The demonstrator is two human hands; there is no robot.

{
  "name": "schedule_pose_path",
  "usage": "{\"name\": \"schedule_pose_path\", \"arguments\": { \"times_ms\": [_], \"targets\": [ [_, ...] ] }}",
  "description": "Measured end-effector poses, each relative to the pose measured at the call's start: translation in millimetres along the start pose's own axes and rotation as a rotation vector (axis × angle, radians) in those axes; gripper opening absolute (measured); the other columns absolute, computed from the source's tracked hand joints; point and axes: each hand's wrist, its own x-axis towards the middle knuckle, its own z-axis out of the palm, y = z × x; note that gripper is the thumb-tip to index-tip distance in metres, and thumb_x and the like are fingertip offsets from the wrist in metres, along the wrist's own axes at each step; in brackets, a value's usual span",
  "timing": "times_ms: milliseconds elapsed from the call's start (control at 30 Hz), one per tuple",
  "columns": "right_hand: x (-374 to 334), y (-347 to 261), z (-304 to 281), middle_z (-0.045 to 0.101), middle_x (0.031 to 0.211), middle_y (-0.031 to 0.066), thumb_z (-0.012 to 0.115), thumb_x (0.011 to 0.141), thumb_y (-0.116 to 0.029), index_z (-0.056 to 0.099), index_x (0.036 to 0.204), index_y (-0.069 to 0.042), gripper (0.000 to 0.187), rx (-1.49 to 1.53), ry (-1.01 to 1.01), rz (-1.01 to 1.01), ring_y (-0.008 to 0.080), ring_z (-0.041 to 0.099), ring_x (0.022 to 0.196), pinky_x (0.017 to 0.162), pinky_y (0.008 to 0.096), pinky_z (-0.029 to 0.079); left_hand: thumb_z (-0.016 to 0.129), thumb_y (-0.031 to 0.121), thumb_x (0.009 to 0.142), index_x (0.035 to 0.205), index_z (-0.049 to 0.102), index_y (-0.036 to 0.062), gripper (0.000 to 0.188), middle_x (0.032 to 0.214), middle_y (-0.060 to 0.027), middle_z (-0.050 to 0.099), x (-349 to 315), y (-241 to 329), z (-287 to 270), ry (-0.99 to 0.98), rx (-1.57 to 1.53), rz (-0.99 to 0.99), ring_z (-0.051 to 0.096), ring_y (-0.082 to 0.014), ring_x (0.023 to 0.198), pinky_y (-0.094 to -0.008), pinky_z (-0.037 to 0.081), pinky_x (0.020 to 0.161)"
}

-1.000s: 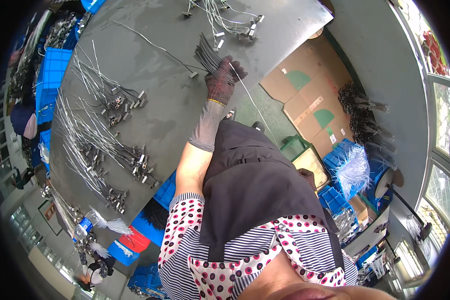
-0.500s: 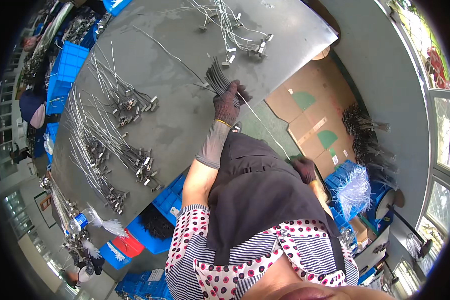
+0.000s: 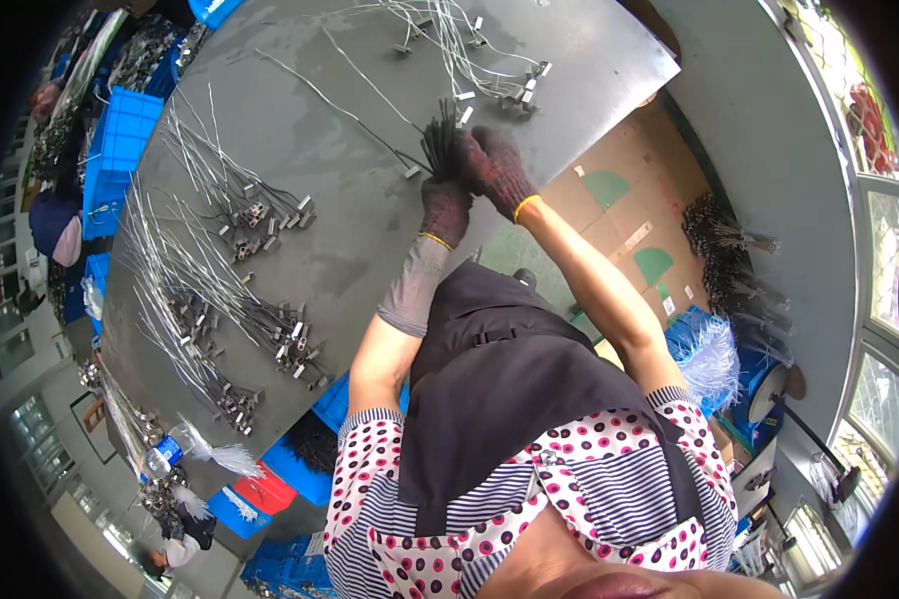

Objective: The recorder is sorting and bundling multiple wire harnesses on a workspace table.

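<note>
My left hand, in a dark red-black knit glove, is closed round a bundle of short black tubes that fan out above its fingers. Beside it, my right hand, gloved the same way, reaches the right side of the bundle with its fingers bent together. What those fingers pinch is hidden. Two single wires lie on the grey table just left of the bundle: a longer wire and a second wire, their dark ends close to my left hand. A small connector sits at one end.
Piles of wires with connectors spread over the table's left part. Another wire bunch lies at the far edge. Blue bins stand along the left. To the right, cardboard covers the floor, near a blue bin of white strands.
My right hand has come up from low on the right to the tube bundle. The white wire stretched between my hands is gone from there, and a second wire now lies on the table.
</note>
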Motion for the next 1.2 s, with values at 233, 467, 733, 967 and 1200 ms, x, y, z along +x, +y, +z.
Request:
{"name": "schedule_pose_path", "arguments": {
  "times_ms": [233,467,733,967,1200],
  "targets": [
    [61,-23,14,0.067,0.106,0.0304,0.064,0.084,-0.045,0.052,0.13,0.003,0.067,-0.411,0.104,0.197,0.0441,0.064,0.107,0.092,0.048,0.05,0.071,0.035,0.086,0.096,0.072,0.0038,0.032,0.078,-0.0126,0.071,28,46,-51,0.183,0.03,-0.777,0.067,-0.0239,0.065,-0.0362,0.051,0.064],
    [74,17,10,0.071,0.093,0.0212,0.071,0.076,-0.027,0.07,0.1,0.001,0.037,-0.04,-0.057,0.157,0.0253,0.071,0.078,0.07,0.0368,0.057,0.074,0.04,0.086,0.096,0.074,0.0039,0.037,0.077,-0.0058,0.071,8,58,-66,0.39,-0.017,-0.646,0.062,-0.0163,0.061,-0.0318,0.052,0.06],
    [27,37,-36,0.071,0.106,0.015,0.069,0.078,-0.028,0.07,0.115,-0.012,0.04,-0.324,0.062,0.18,0.0294,0.071,0.088,0.078,0.0404,0.057,0.077,0.026,0.086,0.105,0.07,-0.0019,0.035,0.081,-0.0094,0.071,-28,65,14,-0.176,-0.703,-0.849,0.064,-0.0157,0.063,-0.0315,0.056,0.057],
    [-10,36,-55,0.068,0.105,0.0188,0.072,0.074,-0.028,0.069,0.118,-0.013,0.046,-0.429,0.236,0.072,0.0364,0.066,0.101,0.089,0.044,0.053,0.068,0.019,0.092,0.11,0.068,-0.0006,0.027,0.098,-0.0119,0.072,12,27,63,0.082,-1.201,-0.75,0.071,-0.0197,0.085,-0.0316,0.058,0.075],
    [-172,144,-101,0.068,0.101,0.0196,0.062,0.075,-0.015,0.071,0.109,-0.009,0.035,-0.41,-0.236,0.192,0.0351,0.067,0.092,0.081,0.0427,0.053,0.061,0.019,0.097,0.117,0.061,0.0042,0.024,0.103,-0.0132,0.066,34,7,82,-0.059,-1.18,-0.482,0.066,-0.0298,0.098,-0.0468,0.058,0.088]
  ]
}}
